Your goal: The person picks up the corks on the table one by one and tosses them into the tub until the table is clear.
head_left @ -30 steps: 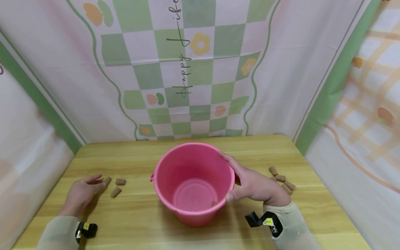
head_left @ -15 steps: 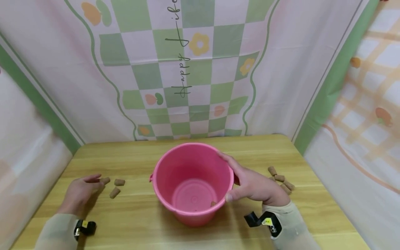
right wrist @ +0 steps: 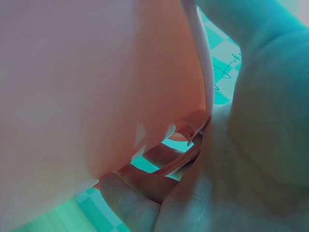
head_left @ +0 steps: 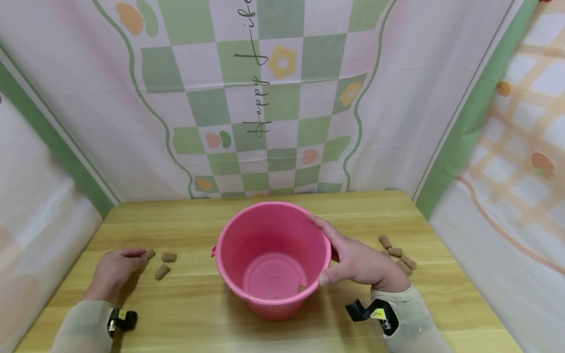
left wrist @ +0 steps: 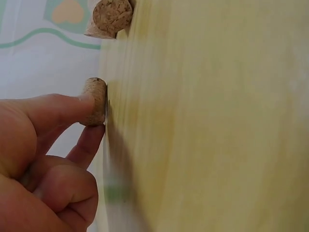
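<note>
At the left of the table, my left hand [head_left: 115, 269] pinches a cork [left wrist: 96, 100] between thumb and fingers. That cork lies right at the tabletop in the left wrist view. Two more corks, one [head_left: 169, 257] level with it and one [head_left: 162, 271] nearer me, lie just to its right. My right hand [head_left: 359, 260] grips the rim of a pink bucket [head_left: 273, 310] on its right side, thumb at the near rim and fingers around the outside. A cork [head_left: 301, 288] shows inside the bucket, partly hidden by the near rim.
Several corks [head_left: 395, 252] lie in a group right of my right hand. The wooden table [head_left: 198, 314] ends at a patterned cloth [head_left: 282, 132] at the back. More cloth [head_left: 499, 235] hangs at both sides. A small handle lug [head_left: 214, 251] sticks out left of the bucket.
My left fingers and thumb have come together on the cork, which has shifted slightly. The right hand and the bucket have stayed in place.
</note>
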A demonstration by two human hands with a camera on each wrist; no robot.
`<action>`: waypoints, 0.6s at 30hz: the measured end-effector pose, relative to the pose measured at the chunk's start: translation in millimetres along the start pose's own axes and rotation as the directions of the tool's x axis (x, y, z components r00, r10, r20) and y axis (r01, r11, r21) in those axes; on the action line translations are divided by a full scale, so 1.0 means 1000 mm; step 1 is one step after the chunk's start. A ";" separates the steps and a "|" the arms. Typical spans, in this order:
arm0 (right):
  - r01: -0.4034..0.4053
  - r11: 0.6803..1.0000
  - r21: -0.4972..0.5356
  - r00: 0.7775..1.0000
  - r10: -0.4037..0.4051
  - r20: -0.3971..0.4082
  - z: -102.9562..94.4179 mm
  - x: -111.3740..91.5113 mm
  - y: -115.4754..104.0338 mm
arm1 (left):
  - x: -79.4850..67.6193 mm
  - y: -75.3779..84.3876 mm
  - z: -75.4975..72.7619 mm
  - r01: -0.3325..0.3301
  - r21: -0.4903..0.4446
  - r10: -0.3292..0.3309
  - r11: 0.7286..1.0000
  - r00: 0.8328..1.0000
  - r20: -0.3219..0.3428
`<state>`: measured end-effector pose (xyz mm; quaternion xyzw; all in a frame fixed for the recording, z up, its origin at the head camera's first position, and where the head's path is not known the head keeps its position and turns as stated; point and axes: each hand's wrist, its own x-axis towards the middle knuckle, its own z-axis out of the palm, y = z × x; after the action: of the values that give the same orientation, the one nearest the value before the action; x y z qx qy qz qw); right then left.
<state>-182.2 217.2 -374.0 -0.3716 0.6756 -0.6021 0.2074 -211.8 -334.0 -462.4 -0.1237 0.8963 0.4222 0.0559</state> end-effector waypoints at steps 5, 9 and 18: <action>0.013 1.000 0.001 1.000 -0.013 0.008 0.000 0.000 0.000 | -0.003 0.002 -0.002 0.002 -0.023 -0.001 1.000 1.000 0.027; 0.013 1.000 -0.003 1.000 -0.013 0.006 0.000 -0.001 0.001 | -0.003 0.003 -0.002 0.001 -0.013 -0.001 1.000 1.000 0.031; 0.004 1.000 0.005 1.000 -0.004 0.003 0.000 0.000 0.000 | -0.002 0.004 -0.004 0.110 -0.120 -0.100 0.987 0.991 0.087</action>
<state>-182.4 217.1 -374.2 -0.3732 0.6730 -0.6037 0.2083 -211.0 -334.6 -456.3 -0.1567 0.8575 0.4784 0.1066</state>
